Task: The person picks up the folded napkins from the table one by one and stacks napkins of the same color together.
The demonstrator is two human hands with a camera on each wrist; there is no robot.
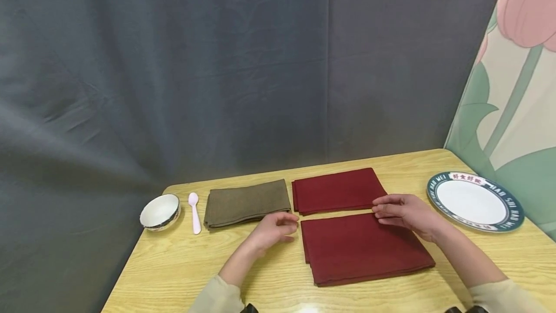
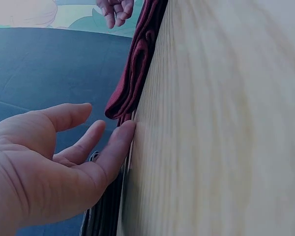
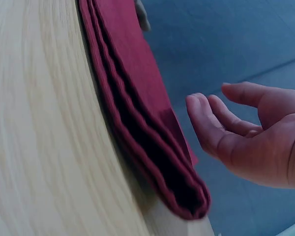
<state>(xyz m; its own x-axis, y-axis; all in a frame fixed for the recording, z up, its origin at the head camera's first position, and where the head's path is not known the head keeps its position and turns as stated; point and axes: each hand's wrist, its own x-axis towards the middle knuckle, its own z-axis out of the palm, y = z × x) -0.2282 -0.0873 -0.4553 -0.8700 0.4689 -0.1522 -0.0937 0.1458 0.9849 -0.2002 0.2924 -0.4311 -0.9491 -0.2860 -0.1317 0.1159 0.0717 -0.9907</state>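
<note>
Two folded dark red cloths lie on the wooden table (image 1: 173, 269): a near one (image 1: 365, 250) and a far one (image 1: 339, 190). My left hand (image 1: 284, 228) rests with relaxed fingers at the near cloth's far left corner and holds nothing. In the left wrist view, my left hand (image 2: 101, 125) has a fingertip on the table beside the red cloth (image 2: 132, 73). My right hand (image 1: 384, 209) hovers over the near cloth's far right corner, its fingers loosely curved. In the right wrist view, my right hand (image 3: 211, 98) is empty and apart from the cloth (image 3: 137, 113).
A folded olive-brown cloth (image 1: 247, 202) lies left of the far red cloth. Further left are a pink spoon (image 1: 195, 211) and a white bowl (image 1: 159, 211) near the table's left edge. A green-rimmed white plate (image 1: 475, 200) sits at the right. A grey curtain hangs behind.
</note>
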